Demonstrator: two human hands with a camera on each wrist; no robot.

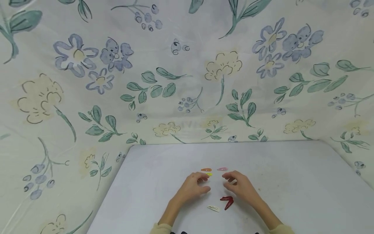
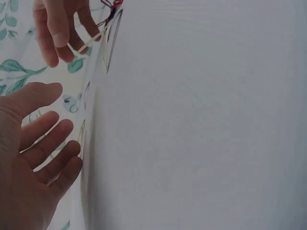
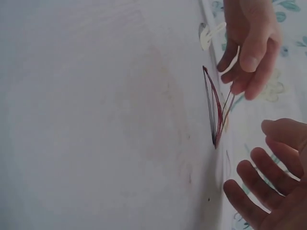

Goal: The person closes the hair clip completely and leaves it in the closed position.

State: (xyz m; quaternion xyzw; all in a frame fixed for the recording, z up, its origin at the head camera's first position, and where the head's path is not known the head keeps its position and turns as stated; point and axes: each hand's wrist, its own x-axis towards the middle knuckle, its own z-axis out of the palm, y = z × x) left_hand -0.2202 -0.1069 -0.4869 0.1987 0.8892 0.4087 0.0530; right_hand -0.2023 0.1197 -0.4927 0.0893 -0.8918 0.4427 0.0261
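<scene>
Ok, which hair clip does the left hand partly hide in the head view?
The yellow clip, just below the orange clip in that picture: the left hand's fingers overlap it, while the other clips show whole.

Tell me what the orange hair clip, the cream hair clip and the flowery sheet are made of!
Orange hair clip: probably painted metal, since it looks thin and glossy; plastic is possible.
Cream hair clip: likely coated metal, a slim, pale frame with a slot.
Flowery sheet: perhaps smooth plastic, because pale shiny streaks show; coated cloth is possible.
</scene>
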